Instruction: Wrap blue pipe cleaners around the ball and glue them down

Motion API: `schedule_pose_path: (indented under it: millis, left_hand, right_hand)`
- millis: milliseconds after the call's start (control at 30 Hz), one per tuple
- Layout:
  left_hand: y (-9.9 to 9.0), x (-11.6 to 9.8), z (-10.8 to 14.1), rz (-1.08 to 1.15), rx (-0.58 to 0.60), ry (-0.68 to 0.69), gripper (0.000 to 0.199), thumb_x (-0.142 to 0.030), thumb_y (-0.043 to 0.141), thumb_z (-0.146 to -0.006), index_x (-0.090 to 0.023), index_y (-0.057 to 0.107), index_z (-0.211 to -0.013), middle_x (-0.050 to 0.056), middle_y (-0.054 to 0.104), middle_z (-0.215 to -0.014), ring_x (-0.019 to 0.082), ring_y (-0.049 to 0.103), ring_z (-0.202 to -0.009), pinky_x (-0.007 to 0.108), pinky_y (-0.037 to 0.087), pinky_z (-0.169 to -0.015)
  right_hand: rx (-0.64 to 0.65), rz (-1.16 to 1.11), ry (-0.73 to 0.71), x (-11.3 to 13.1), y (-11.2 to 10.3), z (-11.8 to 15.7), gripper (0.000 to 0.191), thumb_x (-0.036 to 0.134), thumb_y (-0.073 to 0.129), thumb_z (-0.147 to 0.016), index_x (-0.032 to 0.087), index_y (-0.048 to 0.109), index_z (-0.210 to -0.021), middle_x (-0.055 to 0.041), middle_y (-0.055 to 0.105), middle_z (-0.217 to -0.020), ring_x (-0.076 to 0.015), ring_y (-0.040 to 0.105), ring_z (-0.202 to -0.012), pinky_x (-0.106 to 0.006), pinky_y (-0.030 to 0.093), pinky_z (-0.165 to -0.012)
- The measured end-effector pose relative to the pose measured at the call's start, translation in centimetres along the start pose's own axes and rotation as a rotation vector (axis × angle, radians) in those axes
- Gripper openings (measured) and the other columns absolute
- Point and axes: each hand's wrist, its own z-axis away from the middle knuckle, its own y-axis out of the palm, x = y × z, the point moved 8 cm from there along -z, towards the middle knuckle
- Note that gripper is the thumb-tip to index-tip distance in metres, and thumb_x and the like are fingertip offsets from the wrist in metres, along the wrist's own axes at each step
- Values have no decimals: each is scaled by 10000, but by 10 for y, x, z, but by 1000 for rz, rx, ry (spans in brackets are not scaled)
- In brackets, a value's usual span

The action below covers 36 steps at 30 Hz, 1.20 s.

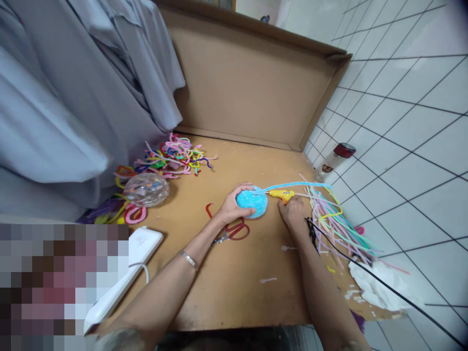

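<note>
My left hand [234, 206] is closed around a round blue coil [252, 201] of fuzzy pipe cleaner, thumb on its near side. From the coil a loose blue pipe cleaner [292, 185] stretches to the right. In my right hand [293, 210] is a yellow hot glue gun [282, 194], fingers wrapped at its handle. The gun's nozzle points left and is at the coil's right edge; whether it touches I cannot tell. Red-handled scissors [237, 230] lie on the table below my left hand, partly hidden by my wrist.
Loose pipe cleaners [329, 219] lie at the right, beside a red-lidded jar [334, 160] and crumpled white tissue [380, 285]. Farther left are a tangled colourful pile [175, 156], a clear oval object [146, 189] and a white power strip [124, 278]. A black cord [380, 279] crosses the right side.
</note>
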Motion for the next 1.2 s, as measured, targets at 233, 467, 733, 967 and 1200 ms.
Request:
schedule_pose_path:
  millis: [233, 467, 733, 967, 1200]
  left_hand:
    - [-1, 2, -1, -58, -16, 11, 619, -270, 825, -510, -176, 618, -1086, 135, 529, -1356, 313, 506, -1270, 473, 369, -1086]
    - [0, -1, -1, -92, -22, 22, 604, -201, 799, -515, -183, 615, -1090, 125, 536, -1332, 300, 503, -1272, 471, 363, -1093]
    - [-1, 1, 0, -97, -21, 12, 603, -204, 798, -523, -184, 616, -1098, 120, 536, -1314, 297, 513, -1254, 468, 363, -1088]
    - [1, 0, 1, -102, -9, 21, 614, -198, 812, -518, -193, 620, -1101, 129, 513, -1355, 307, 502, -1268, 481, 366, -1082]
    - [2, -1, 2, -93, -7, 24, 597, -186, 807, -519, -181, 600, -1079, 135, 508, -1352, 299, 502, -1264, 473, 374, -1077]
  right_hand:
    - [-114, -318, -253, 34, -49, 12, 360, 407, 557, -803, 115, 623, -1003, -185, 626, -1024, -302, 553, -973, -419, 410, -818]
    - [166, -1046, -337, 75, -56, 27, 384, 560, 558, -804, 177, 577, -794, 5, 530, -675, -136, 481, -633, -274, 392, -607]
    - [209, -1155, -291, 87, -49, 14, 345, 526, 557, -762, 181, 551, -762, 20, 521, -616, -126, 466, -598, -258, 374, -566]
    - [244, -1057, -256, 79, -32, 5, 299, 486, 570, -726, 188, 543, -731, 30, 498, -580, -119, 448, -571, -248, 370, -557]
    - [322, -962, -336, 85, -35, 4, 280, 462, 557, -731, 185, 532, -701, 43, 441, -577, -105, 394, -557, -235, 313, -530]
